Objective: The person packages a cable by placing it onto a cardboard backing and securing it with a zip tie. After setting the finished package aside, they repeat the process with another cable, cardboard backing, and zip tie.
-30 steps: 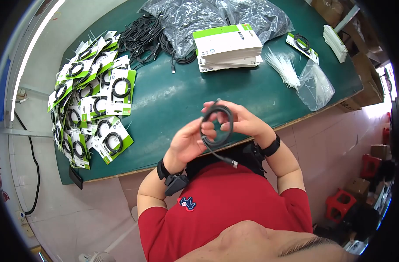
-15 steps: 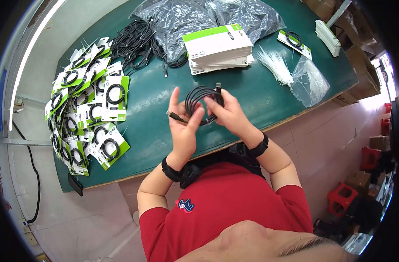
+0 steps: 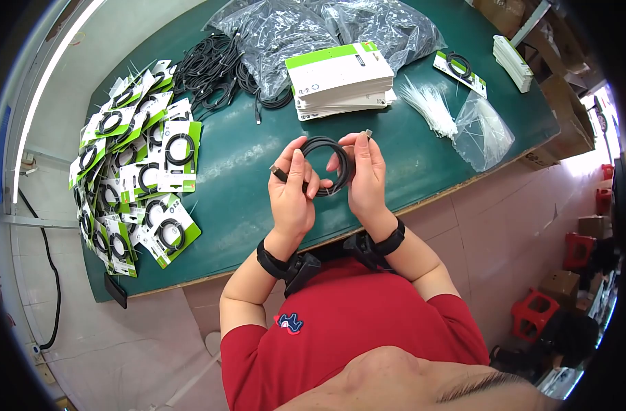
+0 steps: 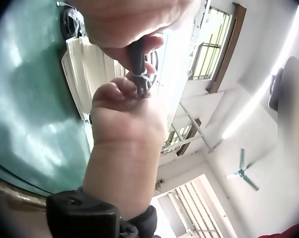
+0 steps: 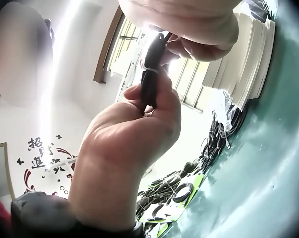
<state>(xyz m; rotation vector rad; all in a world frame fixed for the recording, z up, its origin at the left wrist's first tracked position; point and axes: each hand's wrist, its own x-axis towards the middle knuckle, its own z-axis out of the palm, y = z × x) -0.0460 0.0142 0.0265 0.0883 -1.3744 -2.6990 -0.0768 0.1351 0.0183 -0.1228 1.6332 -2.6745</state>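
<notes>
Both hands hold a coiled black cable (image 3: 324, 142) above the front part of the green table. My left hand (image 3: 292, 204) grips the coil's left side, and one metal-tipped plug (image 3: 279, 172) sticks out past its thumb. Fingers of my right hand (image 3: 368, 181) close around the opposite side, where the other plug end (image 3: 368, 133) shows beyond the fingertips. Seen edge-on in the right wrist view, the cable bundle (image 5: 150, 82) has a thin pale band around it. The left wrist view shows such a band too.
Cards with cables mounted on them (image 3: 179, 154) pile up at the left. Behind lie loose black cables (image 3: 214, 65) and clear plastic bags (image 3: 279, 34). A stack of cards (image 3: 340, 77) stands mid-table; white zip ties (image 3: 428, 106) and a small bag (image 3: 487, 133) are right of it.
The cable was a loose loop with one end dangling; its turns are now gathered into a tighter ring. The hands have shifted up over the table, on opposite sides of the coil.
</notes>
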